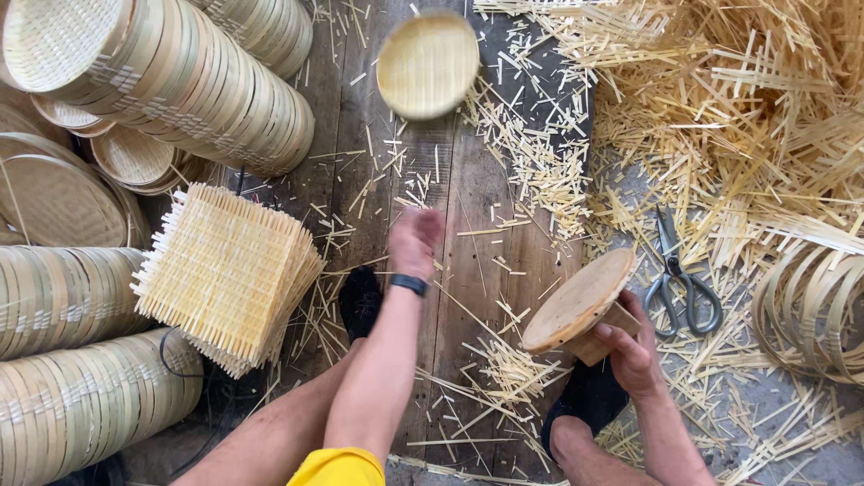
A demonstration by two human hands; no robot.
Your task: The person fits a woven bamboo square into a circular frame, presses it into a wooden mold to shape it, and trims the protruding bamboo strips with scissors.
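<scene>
My left hand [414, 241] is stretched forward over the wooden boards, blurred, fingers loose and empty, with a dark band on the wrist. Beyond it a small round woven bamboo tray [427, 63] appears blurred, apart from the hand, near the top of the view. My right hand [630, 346] grips a round wooden form [579, 301] by its block underneath, tilted, low at the right. A pile of square woven bamboo mats [225, 274] lies left of my left arm.
Long stacks of round bamboo trays [189, 81] lie at the left and top left. Scissors [679, 279] rest right of the wooden form. Bamboo rings [810, 310] sit at the far right. Cut bamboo strips [747, 108] heap at the top right. My feet in dark socks rest on the wooden floor [486, 207].
</scene>
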